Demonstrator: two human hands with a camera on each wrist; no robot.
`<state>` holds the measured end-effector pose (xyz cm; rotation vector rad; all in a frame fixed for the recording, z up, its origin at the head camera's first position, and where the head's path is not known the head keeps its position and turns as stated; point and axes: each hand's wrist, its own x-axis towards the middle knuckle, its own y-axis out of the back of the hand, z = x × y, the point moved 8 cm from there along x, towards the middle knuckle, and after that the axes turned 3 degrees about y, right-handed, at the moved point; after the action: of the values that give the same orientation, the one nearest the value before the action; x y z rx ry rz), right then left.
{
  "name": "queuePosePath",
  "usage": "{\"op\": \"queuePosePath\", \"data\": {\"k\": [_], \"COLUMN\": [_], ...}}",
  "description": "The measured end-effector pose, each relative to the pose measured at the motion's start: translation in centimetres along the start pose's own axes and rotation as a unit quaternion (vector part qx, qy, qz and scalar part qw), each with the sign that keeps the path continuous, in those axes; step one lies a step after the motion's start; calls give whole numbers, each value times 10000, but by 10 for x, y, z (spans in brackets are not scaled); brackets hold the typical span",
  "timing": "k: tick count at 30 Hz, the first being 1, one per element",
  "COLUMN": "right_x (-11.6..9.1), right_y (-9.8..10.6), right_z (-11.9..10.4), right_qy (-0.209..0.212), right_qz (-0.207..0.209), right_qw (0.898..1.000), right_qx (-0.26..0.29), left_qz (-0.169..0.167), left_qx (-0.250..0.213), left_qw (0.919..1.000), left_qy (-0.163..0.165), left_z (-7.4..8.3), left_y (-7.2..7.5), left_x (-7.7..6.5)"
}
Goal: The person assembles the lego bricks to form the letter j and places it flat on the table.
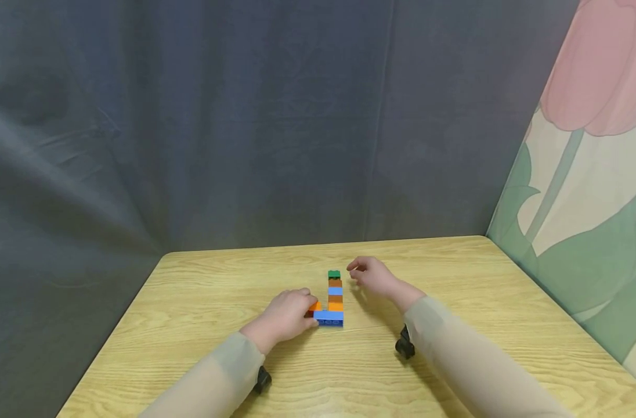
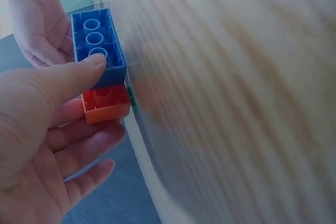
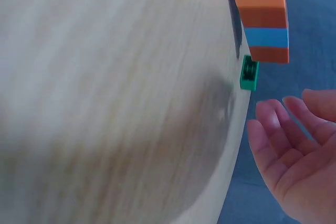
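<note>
My left hand (image 1: 285, 316) pinches a joined piece of toy building bricks. Its thumb presses the hollow underside of a blue brick (image 2: 100, 45), and the fingers lie behind an orange brick (image 2: 106, 106) beside it. From the blue brick, a column of orange, brown and blue bricks (image 1: 335, 291) runs away from me. Beyond the column's far end, a small green brick (image 3: 249, 73) sits on the table, apart from it in the right wrist view. To the right of that end is my right hand (image 1: 375, 276), fingers loosely bent, holding nothing.
The wood-grain table (image 1: 203, 302) extends around both hands. Behind its far edge hangs a dark grey curtain (image 1: 276, 128). On the right stands a panel with a tulip print (image 1: 584, 191). Each wrist carries a small black camera (image 1: 404, 343).
</note>
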<state>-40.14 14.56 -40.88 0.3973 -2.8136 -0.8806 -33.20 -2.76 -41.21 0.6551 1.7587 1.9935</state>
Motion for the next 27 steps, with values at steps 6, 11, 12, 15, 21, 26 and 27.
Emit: {"op": "queuePosePath", "data": {"k": [6, 11, 12, 15, 21, 26, 27], "right_x": [12, 17, 17, 18, 19, 19, 19], "right_y": [-2, -12, -14, -18, -20, -22, -23], "right_z": [3, 7, 7, 7, 6, 7, 7], "right_qy": [182, 31, -10, -38, 16, 176, 212], "right_qz": [-99, -356, -402, -517, -590, -724, -752], "right_qw": [9976, 9952, 9949, 9945, 9933, 9892, 9878], "right_qx": [-659, -911, -928, -914, -995, -1262, -1349], "left_qz": [-117, -224, -237, -267, -351, -399, -405], "left_qx": [-228, -440, -481, -574, -638, -623, -619], "left_qw": [9996, 9983, 9980, 9973, 9963, 9961, 9961], "left_qy": [119, 308, 331, 378, 452, 485, 485], "left_z": [-2, -5, -6, -7, -8, -8, -8], "left_y": [-2, -5, -5, -6, -5, -6, -7], "left_x": [2, 5, 5, 7, 10, 11, 11]}}
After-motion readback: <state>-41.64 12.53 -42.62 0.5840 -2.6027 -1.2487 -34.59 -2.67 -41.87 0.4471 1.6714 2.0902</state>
